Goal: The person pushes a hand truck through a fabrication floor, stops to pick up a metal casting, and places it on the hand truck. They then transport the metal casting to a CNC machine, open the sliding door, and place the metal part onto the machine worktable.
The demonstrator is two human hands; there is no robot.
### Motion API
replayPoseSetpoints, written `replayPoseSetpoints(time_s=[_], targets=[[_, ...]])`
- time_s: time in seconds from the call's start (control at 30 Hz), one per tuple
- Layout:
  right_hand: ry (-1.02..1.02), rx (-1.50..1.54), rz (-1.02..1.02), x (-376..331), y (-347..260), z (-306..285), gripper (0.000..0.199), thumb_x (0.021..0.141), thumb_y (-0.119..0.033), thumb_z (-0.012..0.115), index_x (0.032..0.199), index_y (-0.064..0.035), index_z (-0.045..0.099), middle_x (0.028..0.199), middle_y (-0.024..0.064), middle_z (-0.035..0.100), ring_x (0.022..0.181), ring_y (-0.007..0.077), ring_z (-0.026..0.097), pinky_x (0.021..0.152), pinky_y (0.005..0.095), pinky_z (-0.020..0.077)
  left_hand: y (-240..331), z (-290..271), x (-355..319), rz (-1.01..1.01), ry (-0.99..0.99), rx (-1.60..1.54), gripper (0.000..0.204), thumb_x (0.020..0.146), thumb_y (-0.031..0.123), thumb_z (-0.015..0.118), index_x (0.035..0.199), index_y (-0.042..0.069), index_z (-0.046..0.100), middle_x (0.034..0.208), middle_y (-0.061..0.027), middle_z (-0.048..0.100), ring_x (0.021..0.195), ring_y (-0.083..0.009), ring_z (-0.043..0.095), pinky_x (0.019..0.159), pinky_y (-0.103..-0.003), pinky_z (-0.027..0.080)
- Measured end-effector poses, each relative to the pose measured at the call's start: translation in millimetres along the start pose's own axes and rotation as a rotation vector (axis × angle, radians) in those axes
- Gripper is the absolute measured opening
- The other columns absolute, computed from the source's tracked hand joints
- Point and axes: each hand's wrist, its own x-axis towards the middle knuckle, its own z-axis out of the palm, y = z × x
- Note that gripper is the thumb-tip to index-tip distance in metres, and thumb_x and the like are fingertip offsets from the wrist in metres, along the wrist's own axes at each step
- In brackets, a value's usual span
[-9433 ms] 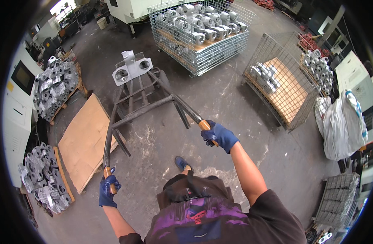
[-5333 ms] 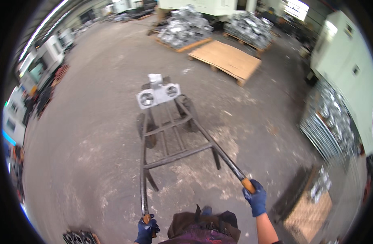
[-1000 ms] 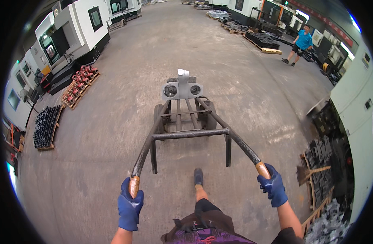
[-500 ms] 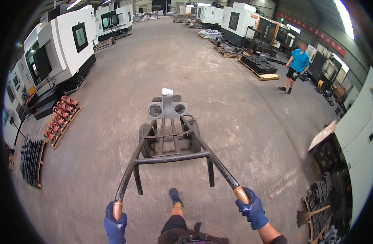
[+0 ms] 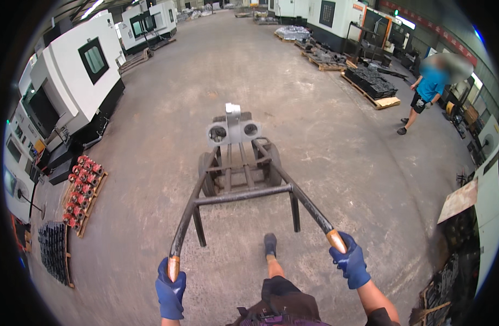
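A dark metal hand cart (image 5: 244, 194) with two long handles and two wheels stands in front of me, tilted back with its short legs off the floor. My left hand (image 5: 170, 290), in a blue glove, wraps round the brown grip of its left handle. Round the right handle's brown grip closes my right hand (image 5: 349, 262), gloved the same way. At the cart's far end rides a grey metal casting (image 5: 234, 132) with two round openings and an upright neck. One of my feet is stretched forward between the handles.
Large white machines (image 5: 70, 70) line the left side. Nearby are a pallet of red castings (image 5: 82, 190) and a stack of dark parts (image 5: 54, 252). At right, a person in a blue shirt (image 5: 430, 84) stands beside a pallet of black parts (image 5: 372, 82). A broom (image 5: 431, 309) lies lower right.
The cart and my hands have shifted right and slightly up in view. The pallets at the sides have come nearer, and my stepping leg is in a new position. The person at right appears closer.
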Motion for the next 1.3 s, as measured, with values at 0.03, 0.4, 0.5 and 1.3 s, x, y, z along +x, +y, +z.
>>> replayPoseSetpoints(time_s=[0.03,0.4,0.5,1.3], targets=[[-0.027,-0.005,0.056,35,-16,14,0.050,0.078,-0.021,0.073,0.124,-0.0087,0.059,0.083,0.0066,0.067,0.063,0.0114,0.060,0.060,0.0285,0.0507,15,9,30,0.013,0.007,0.015,0.058,0.075,0.014,0.067,0.130,0.007,0.051,0.103,-0.0189,0.068,0.093,-0.0336,0.067,0.080,-0.039,0.052],[-0.069,-0.110,0.048,361,-154,180,0.058,0.079,-0.023,0.070,0.132,-0.0089,0.051,0.096,0.0179,0.069,0.085,0.0280,0.069,0.075,0.0365,0.0534,227,92,381,-0.068,-0.080,-0.060,0.056,0.078,0.014,0.067,0.131,0.005,0.051,0.078,-0.0091,0.063,0.055,-0.0133,0.057,0.049,-0.030,0.048],[-0.126,-0.069,0.156,457,-216,206,0.056,0.080,-0.020,0.069,0.131,-0.0073,0.051,0.098,0.0177,0.068,0.083,0.0276,0.069,0.073,0.0357,0.0533,289,125,474,-0.058,-0.075,-0.047,0.056,0.077,0.014,0.067,0.131,0.005,0.052,0.076,-0.0084,0.063,0.055,-0.0131,0.058,0.049,-0.029,0.048],[0.050,-0.093,-0.130,1183,-513,482,0.058,0.084,-0.021,0.069,0.136,-0.0068,0.048,0.092,0.0203,0.066,0.078,0.0263,0.067,0.073,0.0354,0.0521,692,386,1221,-0.125,-0.229,-0.038,0.051,0.082,0.011,0.062,0.132,0.004,0.050,0.068,-0.0051,0.057,0.048,-0.0112,0.052,0.042,-0.027,0.042]])
